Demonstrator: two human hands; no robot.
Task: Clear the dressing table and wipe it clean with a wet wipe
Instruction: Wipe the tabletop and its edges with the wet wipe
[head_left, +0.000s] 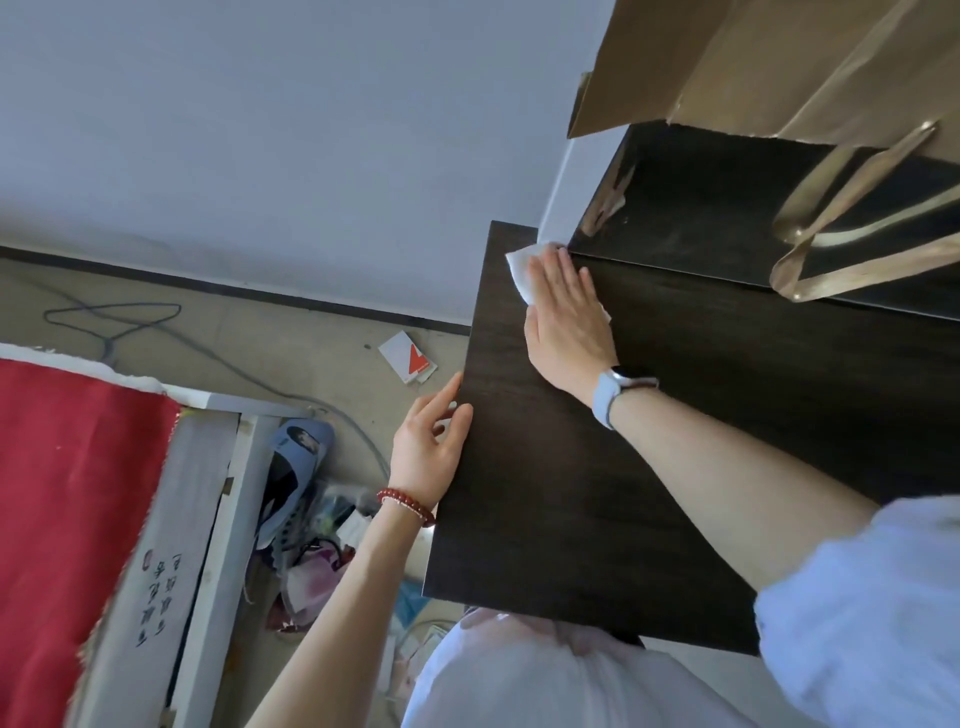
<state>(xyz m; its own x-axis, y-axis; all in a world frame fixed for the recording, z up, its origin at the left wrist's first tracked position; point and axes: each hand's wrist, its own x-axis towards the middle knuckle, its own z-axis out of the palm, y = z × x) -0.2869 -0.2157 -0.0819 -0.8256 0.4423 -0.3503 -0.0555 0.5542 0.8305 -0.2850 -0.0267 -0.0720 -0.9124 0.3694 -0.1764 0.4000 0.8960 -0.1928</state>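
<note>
Nearest, left hand (431, 447) with relaxed fingers steadying the dressing table (597, 467) at its side edge. Farther along, right hand (566, 322) laid flat with straight fingers, pressing the wet wipe (519, 270) onto the dark top at its far corner by the wall. Beyond, gold paper bag (779, 67) on the raised back shelf. Visible main surface already cleared, by the look of it; wiping under way, shelf seemingly left to do.
</note>
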